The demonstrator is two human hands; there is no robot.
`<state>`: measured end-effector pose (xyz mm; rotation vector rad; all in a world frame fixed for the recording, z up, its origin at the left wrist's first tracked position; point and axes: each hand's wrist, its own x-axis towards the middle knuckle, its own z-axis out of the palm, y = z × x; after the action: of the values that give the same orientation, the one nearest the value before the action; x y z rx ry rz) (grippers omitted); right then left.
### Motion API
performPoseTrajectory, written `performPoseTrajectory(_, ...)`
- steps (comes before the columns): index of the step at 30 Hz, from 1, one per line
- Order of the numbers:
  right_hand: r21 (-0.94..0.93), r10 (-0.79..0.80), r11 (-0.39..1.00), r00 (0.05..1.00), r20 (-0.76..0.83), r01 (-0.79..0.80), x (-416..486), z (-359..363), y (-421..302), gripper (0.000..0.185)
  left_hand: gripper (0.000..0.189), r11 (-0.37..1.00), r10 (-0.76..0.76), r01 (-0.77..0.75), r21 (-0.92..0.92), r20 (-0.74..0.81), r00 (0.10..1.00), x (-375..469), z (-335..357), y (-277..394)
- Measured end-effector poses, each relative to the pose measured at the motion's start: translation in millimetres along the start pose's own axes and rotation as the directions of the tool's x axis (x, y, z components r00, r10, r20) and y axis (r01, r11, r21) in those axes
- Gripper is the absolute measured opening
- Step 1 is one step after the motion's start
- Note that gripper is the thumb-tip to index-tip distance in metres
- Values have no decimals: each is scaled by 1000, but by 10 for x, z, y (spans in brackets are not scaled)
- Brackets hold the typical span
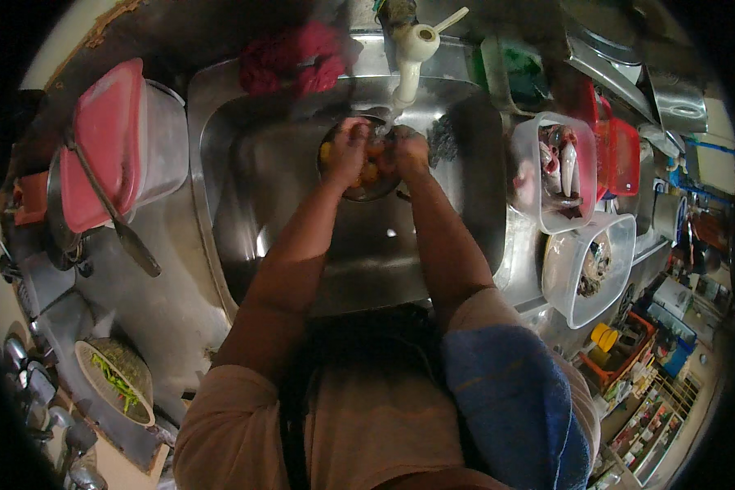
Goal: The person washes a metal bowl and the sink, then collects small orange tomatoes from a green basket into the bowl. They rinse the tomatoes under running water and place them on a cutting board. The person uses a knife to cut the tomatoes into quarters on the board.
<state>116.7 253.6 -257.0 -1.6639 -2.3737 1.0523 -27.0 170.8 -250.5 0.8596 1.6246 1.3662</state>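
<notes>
Both hands are over a round metal bowl (367, 195) low in a stainless steel sink (269, 202), under a pale plastic tap (409, 73). Orange and yellow round pieces, perhaps tomatoes (369, 171), lie in the bowl. My left hand (349, 150) is at the bowl's left side with its fingers curled; what is in it cannot be made out. My right hand (409, 150) is at the right side, fingers bent inward and partly hidden in shadow and blur. Water seems to run from the tap between the hands. A dark scouring pad (443, 139) lies right of my right hand.
Left of the sink stands a plastic tub with a pink lid (104, 147), a long utensil (113, 214) across it, and a basket of green chillies (117, 383) nearer. On the right are a tub of fish (560, 168) and another clear tub (612, 275). Red cloth or netting (294, 58) lies behind.
</notes>
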Motion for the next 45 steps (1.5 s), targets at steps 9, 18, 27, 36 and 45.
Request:
performPoseTrajectory(9,-540,-331,798,944,-21,268,-408,463,203,42,36,926,34,-20,376,-30,999,-115,53,-26)
performPoseTrajectory(18,459,11,883,973,-230,99,-427,-239,-569,33,55,991,122,-114,70,-126,985,-229,346,166)
performPoseTrajectory(27,438,-79,845,882,-464,306,-515,-376,-932,25,54,748,-361,304,590,-22,932,-150,192,798)
performPoseTrajectory(36,862,148,474,950,-277,177,-531,-305,-607,24,38,235,-524,348,-908,183,832,-2,282,856)
performPoseTrajectory(45,891,-231,452,971,62,51,-535,916,-245,27,56,-601,-242,434,-671,670,701,153,337,647)
